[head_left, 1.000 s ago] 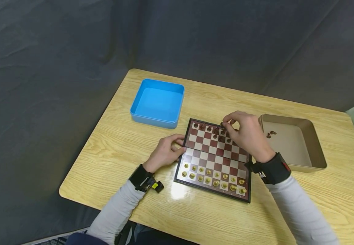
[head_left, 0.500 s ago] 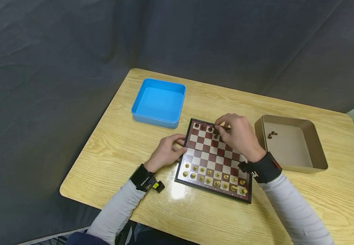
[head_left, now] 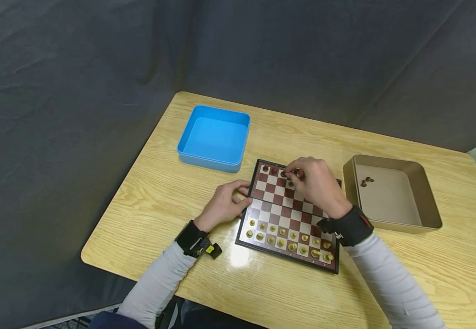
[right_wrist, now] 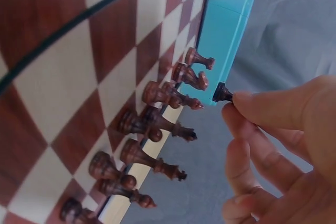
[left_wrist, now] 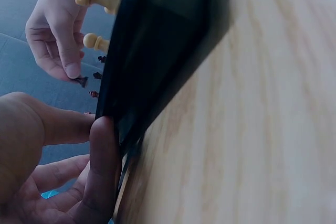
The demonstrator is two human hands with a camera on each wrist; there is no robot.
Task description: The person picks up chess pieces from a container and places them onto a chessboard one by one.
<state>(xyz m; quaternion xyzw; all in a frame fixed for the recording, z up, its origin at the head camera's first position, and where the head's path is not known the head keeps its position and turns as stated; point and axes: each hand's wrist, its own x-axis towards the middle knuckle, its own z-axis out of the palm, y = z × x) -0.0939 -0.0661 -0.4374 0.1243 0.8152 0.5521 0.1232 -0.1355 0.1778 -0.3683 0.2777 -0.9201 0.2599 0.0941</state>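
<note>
A chessboard lies on the table, light pieces in two rows on its near side. Dark pieces stand along the far side, partly covered by a hand in the head view. My left hand grips the board's left edge between thumb and fingers. With thumb and fingertips, my right hand pinches a small dark chess piece above the far rows. That piece is off the board; its exact kind is hard to tell. In the left wrist view the same dark piece hangs under the fingertips.
A beige box stands to the board's right, with a few dark chess pieces lying in it. At the back left is a blue box. The wooden table ends at a dark curtain.
My right hand has moved left along the board's far rows, then slightly nearer to me, with the dark piece pinched. The left hand stays on the board's edge.
</note>
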